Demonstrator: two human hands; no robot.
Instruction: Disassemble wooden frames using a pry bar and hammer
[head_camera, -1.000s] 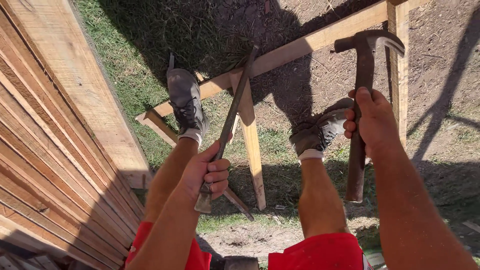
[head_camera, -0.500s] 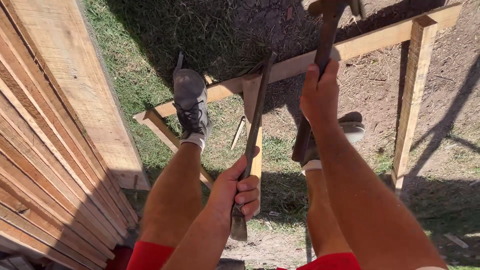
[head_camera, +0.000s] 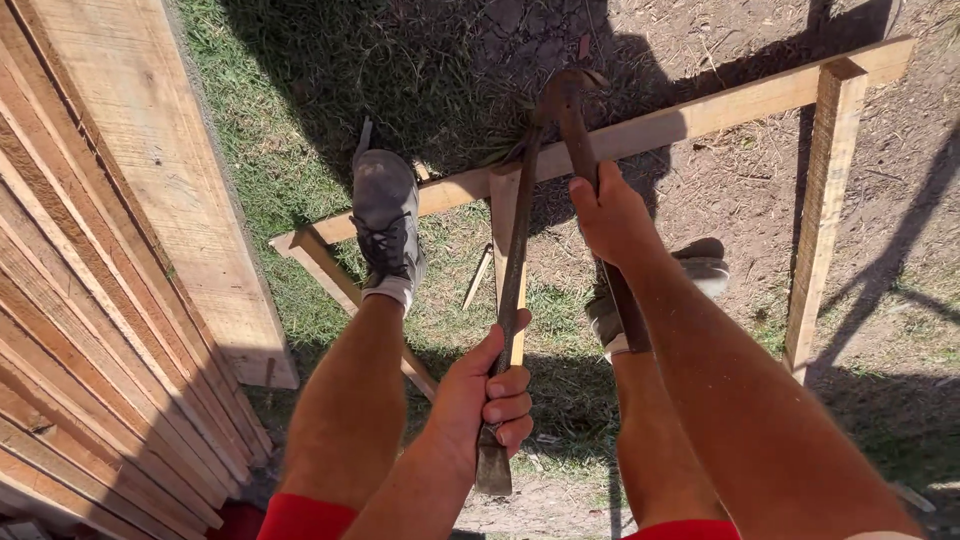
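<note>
My left hand (head_camera: 487, 395) grips a rusty flat pry bar (head_camera: 512, 290) near its lower end; the bar's far tip rests at the joint of a long wooden rail (head_camera: 700, 115) and a short wooden upright (head_camera: 503, 205). My right hand (head_camera: 610, 215) holds the handle of a hammer (head_camera: 575, 120), whose head sits right at the bar's tip by that joint. My left shoe (head_camera: 385, 215) presses on the rail's left part. My right shoe (head_camera: 700, 272) stands on the ground behind my right arm, mostly hidden.
A stack of long planks (head_camera: 110, 280) fills the left side, close to my left leg. Another wooden upright (head_camera: 825, 200) hangs from the rail at the right. A diagonal slat (head_camera: 335, 275) lies under my left leg. Grass and bare dirt lie beneath.
The hammer has swung down from the upper right to the pry bar's tip at the joint. My left hand has shifted right and lower along the bar.
</note>
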